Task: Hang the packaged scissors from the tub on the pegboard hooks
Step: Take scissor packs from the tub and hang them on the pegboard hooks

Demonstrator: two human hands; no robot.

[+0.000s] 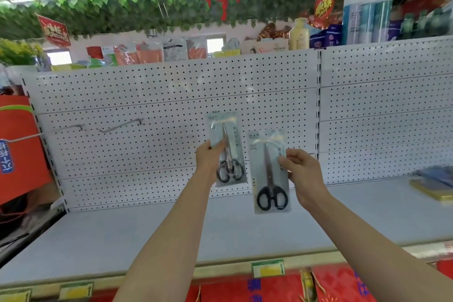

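Clear, glossy plastic over pale card made up both packs, each holding black-handled, steel-bladed scissors, points up. In the head view, the only one, the left hand [208, 154] pinched the left pack [226, 148] at its left edge about mid-height, thumb in front, holding it upright before the white pegboard [147, 95]. The right hand [300, 171] pinched the right pack [269, 171] by its right edge, thumb and fingertips curled onto the film; it hung a little lower, just beside the first. Whether either pack already sat on a hook could not be told.

Each pack looked light and flat, stiff enough to stay straight from an edge grip, though the film was probably slippery and the weight sat low at the handles. A hold nearer the top, beside the hang slot, would likely steady the threading.

Two thin bare wire hooks [120, 125] jutted from the pegboard toward its left edge, well apart from the packs. The smooth grey shelf [122, 240] lay below; the tub was out of sight.
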